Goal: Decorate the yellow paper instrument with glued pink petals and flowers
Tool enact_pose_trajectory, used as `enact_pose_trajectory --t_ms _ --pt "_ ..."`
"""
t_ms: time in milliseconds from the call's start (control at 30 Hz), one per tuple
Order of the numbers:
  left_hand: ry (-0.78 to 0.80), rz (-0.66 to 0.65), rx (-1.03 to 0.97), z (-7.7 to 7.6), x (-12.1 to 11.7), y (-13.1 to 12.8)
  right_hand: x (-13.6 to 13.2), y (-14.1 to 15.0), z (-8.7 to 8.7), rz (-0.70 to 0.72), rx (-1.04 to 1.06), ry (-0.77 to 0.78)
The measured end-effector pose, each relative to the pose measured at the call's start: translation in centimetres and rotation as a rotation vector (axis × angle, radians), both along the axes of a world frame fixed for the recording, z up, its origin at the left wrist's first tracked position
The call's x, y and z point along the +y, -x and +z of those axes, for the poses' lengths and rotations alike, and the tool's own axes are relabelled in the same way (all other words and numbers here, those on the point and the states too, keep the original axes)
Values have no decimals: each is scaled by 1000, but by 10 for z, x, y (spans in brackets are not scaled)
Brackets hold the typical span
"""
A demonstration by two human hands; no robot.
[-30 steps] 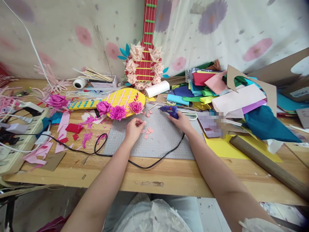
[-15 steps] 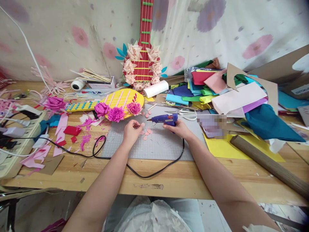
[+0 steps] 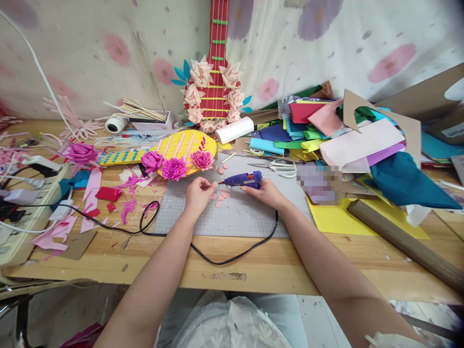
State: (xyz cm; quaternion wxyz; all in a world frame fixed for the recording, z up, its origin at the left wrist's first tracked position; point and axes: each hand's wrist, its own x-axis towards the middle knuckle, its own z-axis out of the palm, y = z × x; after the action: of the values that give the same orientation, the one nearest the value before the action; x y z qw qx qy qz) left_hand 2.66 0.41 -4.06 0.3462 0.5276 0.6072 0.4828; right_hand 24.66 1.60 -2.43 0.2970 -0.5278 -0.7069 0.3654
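Observation:
A blue hot glue gun (image 3: 243, 180) lies in the grip of my right hand (image 3: 266, 192), its nozzle pointing left. Opposite it, my left hand (image 3: 198, 195) pinches a small pink paper petal (image 3: 214, 185), and the nozzle tip is at the petal. Whether the tip touches it I cannot tell. Several loose pink petals (image 3: 222, 195) rest on the grey cutting mat (image 3: 246, 222) below the nozzle. Behind my left hand lies a yellow paper guitar (image 3: 174, 147) with magenta paper flowers (image 3: 174, 168). The glue gun's black cord (image 3: 232, 262) loops toward me over the table edge area.
Scissors (image 3: 281, 167) lie behind my right hand. A red guitar (image 3: 213, 92) with pale flowers stands at the back. Coloured paper (image 3: 290, 133) is heaped right, near a brown roll (image 3: 398, 246). A power strip (image 3: 39, 217) and pink scraps (image 3: 92, 186) are at left.
The glue gun has moved slightly left, bringing its nozzle to the petal in my left hand. My left hand has stayed nearly in place.

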Motion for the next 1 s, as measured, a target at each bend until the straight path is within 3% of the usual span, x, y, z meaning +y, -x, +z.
enact_pose_trajectory --t_ms 1000 --pt "49 -36 -55 1 -2 -2 0 5 2 -11 4 -20"
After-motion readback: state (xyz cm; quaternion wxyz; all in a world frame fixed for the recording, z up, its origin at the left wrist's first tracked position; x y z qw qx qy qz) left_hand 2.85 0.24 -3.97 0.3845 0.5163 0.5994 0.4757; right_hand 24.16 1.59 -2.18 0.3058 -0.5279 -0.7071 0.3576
